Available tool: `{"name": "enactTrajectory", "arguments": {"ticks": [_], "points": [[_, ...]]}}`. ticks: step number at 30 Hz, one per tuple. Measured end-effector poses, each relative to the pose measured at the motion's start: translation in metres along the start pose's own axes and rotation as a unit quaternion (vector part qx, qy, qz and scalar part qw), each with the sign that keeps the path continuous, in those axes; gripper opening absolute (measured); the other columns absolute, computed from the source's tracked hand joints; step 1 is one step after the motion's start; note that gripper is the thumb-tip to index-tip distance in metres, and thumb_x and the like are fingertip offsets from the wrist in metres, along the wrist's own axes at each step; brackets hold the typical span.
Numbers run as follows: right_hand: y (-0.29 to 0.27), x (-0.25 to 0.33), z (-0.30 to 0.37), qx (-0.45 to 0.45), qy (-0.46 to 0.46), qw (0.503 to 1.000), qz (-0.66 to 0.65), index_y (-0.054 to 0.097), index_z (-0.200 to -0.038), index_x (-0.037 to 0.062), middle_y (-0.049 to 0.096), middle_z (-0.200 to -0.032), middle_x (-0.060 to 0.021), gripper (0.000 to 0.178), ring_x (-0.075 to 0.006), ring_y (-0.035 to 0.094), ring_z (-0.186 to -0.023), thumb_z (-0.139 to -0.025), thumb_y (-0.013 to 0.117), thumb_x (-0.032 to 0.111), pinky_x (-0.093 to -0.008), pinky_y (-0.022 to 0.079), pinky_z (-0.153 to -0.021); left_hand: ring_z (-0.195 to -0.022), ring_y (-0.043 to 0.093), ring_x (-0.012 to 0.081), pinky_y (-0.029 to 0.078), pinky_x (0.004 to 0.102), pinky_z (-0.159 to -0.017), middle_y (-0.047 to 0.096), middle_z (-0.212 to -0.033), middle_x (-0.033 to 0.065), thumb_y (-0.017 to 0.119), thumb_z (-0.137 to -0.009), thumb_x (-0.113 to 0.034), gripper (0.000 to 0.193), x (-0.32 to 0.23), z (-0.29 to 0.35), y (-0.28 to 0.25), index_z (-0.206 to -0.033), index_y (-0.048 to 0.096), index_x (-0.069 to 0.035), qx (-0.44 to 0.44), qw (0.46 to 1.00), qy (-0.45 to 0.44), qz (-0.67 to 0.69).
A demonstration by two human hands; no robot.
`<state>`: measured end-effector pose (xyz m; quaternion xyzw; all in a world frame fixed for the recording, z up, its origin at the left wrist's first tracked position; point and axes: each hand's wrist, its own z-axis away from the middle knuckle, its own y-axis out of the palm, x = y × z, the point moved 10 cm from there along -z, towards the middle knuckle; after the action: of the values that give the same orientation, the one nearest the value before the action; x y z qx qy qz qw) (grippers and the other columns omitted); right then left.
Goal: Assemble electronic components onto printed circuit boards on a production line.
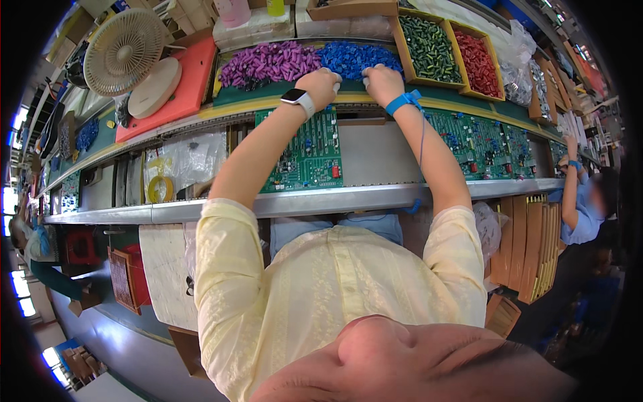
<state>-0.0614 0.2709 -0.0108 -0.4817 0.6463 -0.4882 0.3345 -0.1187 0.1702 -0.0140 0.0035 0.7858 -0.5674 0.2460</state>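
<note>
Both my arms reach forward over the conveyor line. My left hand [320, 87], with a watch on its wrist, is closed at the near edge between a heap of purple cylindrical components [271, 62] and a heap of small blue components [358, 59]. My right hand [384, 83], wearing a blue wrist strap [403, 101] with a cord, is closed at the near edge of the blue heap. White coverings show on fingertips of both hands. What the fingers hold, if anything, is hidden. Below my left forearm lies a green circuit board [308, 161].
Yellow-edged boxes of green components [429, 50] and red components [477, 63] stand right of the heaps. More circuit boards [479, 144] lie on the line at right. A fan [125, 52] stands at left. A metal rail [301, 201] runs before me. Another person [583, 201] works at far right.
</note>
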Motion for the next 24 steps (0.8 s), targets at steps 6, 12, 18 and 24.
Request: {"name": "enactTrajectory", "arguments": {"ticks": [6,12,18,24], "points": [[0.02,0.002,-0.001,0.007,-0.042,0.999,-0.026,0.068,-0.086,0.0126,0.062,-0.085,-0.0111,0.015,-0.0281,0.06,-0.084,-0.074,0.061,0.016,-0.0417,0.046,-0.072,-0.088,0.059,0.0309,0.048,0.0407,-0.077,0.061,-0.095,0.015,0.053,-0.083,-0.02,0.02,-0.008,-0.025,0.026,-0.095,0.063,-0.007,0.05,0.995,-0.029,-0.085],[0.014,0.006,0.001,0.04,-0.023,0.996,-0.079,0.067,-0.084,0.0123,0.063,-0.087,-0.0106,0.013,-0.0285,0.06,-0.085,-0.074,0.061,0.017,-0.0425,0.043,-0.075,-0.085,0.06,0.0317,0.05,0.0401,-0.071,0.06,-0.093,0.0163,0.054,-0.082,-0.017,0.017,0.001,-0.027,0.027,-0.094,0.06,-0.007,0.036,0.992,-0.037,-0.113],[0.007,0.006,0.002,0.031,-0.021,0.999,-0.029,0.067,-0.082,0.0123,0.063,-0.085,-0.0099,0.012,-0.0275,0.06,-0.085,-0.073,0.062,0.019,-0.0416,0.043,-0.075,-0.088,0.058,0.0315,0.047,0.0398,-0.077,0.06,-0.091,0.0153,0.054,-0.081,-0.014,0.016,-0.01,-0.008,-0.002,-0.093,0.063,-0.007,-0.007,1.0,0.024,-0.015],[-0.014,0.089,0.031,0.105,-0.074,0.941,-0.313,0.065,-0.08,0.0088,0.064,-0.08,-0.0125,0.013,-0.031,0.061,-0.076,-0.071,0.062,0.019,-0.0418,0.047,-0.07,-0.085,0.059,0.0275,0.047,0.0353,-0.075,0.061,-0.09,0.0136,0.057,-0.081,-0.01,0.015,0.009,0.06,-0.057,-0.094,0.063,-0.004,-0.113,0.99,0.042,0.078]]}}
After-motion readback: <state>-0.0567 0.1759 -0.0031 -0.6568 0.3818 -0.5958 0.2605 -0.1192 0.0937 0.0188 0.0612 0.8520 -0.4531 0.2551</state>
